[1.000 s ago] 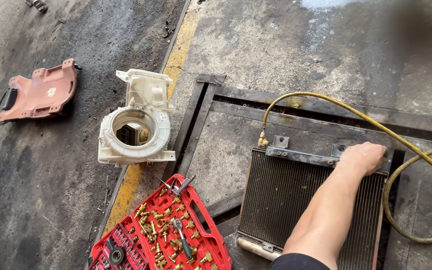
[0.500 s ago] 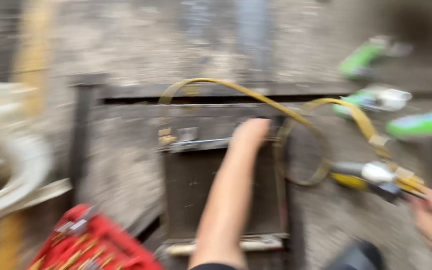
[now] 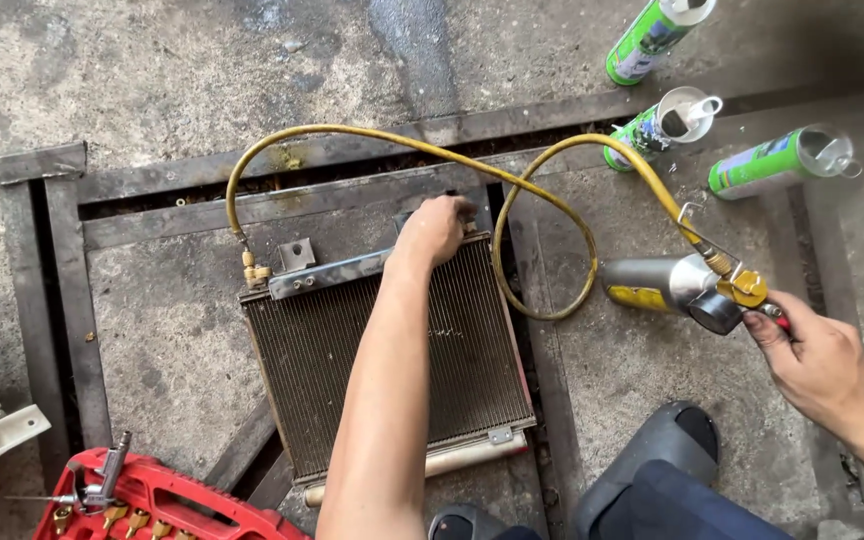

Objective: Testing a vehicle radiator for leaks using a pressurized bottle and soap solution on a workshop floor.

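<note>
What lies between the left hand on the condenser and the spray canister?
In the head view, a loop of yellow hose lies between left hand and canister.

Left arm stretched straight forward, bare forearm up the middle, left hand [image 3: 434,232] palm down, fingers curled over in a pressing grip, right hand [image 3: 820,362] out to the side, fingers pinched closed, wrist angled inward

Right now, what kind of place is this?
Most likely a car repair shop floor. A finned radiator lies on stained concrete under the left hand, a yellow hose is coupled to it, and a red tray of brass fittings sits nearby.
</note>
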